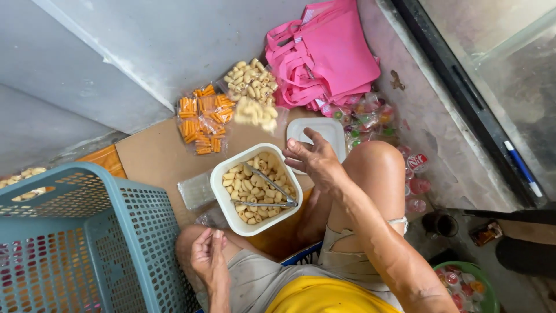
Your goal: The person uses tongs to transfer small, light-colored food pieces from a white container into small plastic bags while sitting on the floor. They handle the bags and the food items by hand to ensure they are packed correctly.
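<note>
A white square tub (223, 197) of pale tube-shaped snacks stands on cardboard between my knees, with metal tongs (267, 188) lying in it. My right hand (313, 157) hovers just right of the tub's far corner, fingers spread and holding nothing. My left hand (208, 255) rests on my left knee with its fingers curled together, nothing visible in it. A clear bag of pale snacks (253, 95) lies beyond the tub, its near part blurred. Clear bags of orange stick snacks (202, 119) lie to its left.
A white lid (327, 130) lies by my right knee. Pink cloth bags (324, 58) and small jelly cups (370, 119) are behind it. A blue plastic basket (75, 243) stands at the left and a green basket (483, 284) at the lower right. Grey walls close the back.
</note>
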